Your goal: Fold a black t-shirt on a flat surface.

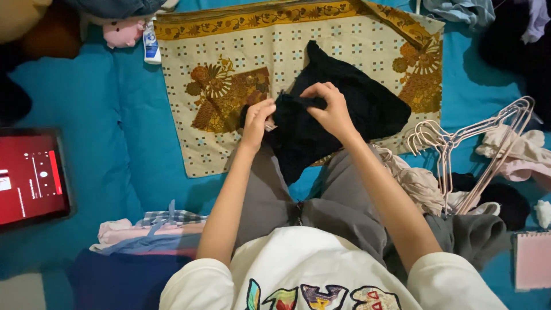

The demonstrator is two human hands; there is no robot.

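At the centre of the frame we spread the black garment [338,115] over the patterned cloth [229,80], our right hand [328,109] and left hand [258,117] both pinching its near edge, which we judge should stay taut and level for a clean fold.

**A teal bed cover and what lies on it**

A teal sheet [109,143] covers the whole surface. On its middle lies a cream patterned cloth [229,63] with brown floral motifs and a gold border. A black garment [344,109] rests on that cloth. At the left edge sits a tablet [31,178] with a red screen. Near the lower left lies a stack of folded clothes [146,235]. To the right are pale pink hangers [465,149], bunched together, beside loose light clothes [516,152]. A pink notebook [532,261] lies at the lower right, and a small tube [151,43] at the top.
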